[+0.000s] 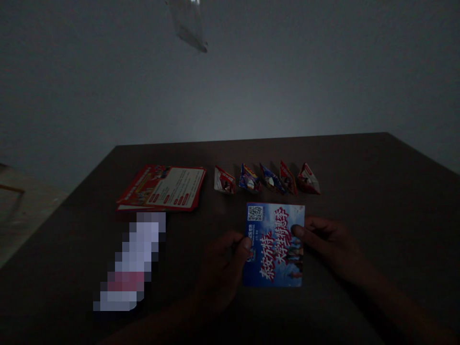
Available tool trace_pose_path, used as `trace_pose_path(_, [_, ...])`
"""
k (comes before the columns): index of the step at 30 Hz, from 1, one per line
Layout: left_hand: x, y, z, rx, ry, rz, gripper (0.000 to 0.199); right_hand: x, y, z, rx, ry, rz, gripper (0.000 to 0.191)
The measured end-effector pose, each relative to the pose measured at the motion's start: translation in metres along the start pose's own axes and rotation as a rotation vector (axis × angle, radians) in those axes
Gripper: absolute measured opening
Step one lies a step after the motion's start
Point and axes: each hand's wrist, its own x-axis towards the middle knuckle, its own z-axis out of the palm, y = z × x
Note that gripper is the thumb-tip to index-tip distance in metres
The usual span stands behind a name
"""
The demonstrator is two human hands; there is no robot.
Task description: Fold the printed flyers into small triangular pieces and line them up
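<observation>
Between my two hands is a blue printed leaflet [275, 254], with large white-and-red characters and a QR code at its upper left corner. My left hand [224, 268] pinches its left edge, thumb on top. The right edge is gripped by my right hand [328, 239], its thumb resting on the printed face. Beyond the leaflet, several folded paper pieces stand in a row, among them a red-and-white one [225, 181], a blue one [249, 178] and another red-and-white one at the right end [309, 179].
A stack of red leaflets [168, 189] lies on the dark table [341, 153] at the left. Nearer to me is a long pixelated object [132, 261], its kind hidden. A pale wall [287, 72] rises behind the table, with a clear plastic thing [189, 24] on it.
</observation>
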Motion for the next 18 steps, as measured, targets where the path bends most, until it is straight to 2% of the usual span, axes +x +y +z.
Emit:
trace_pose_path(11, [0.0015, 0.0004, 0.0004, -0.045, 0.012, -0.052, 0.031, 0.0011, 0.0017, -0.0011, -0.052, -0.014, -0.012, 0.025])
trace_pose_path(18, [0.0012, -0.0012, 0.0, -0.027, 0.009, -0.03, 0.032, -0.0003, -0.0015, 0.0001, -0.014, -0.024, 0.001, 0.024])
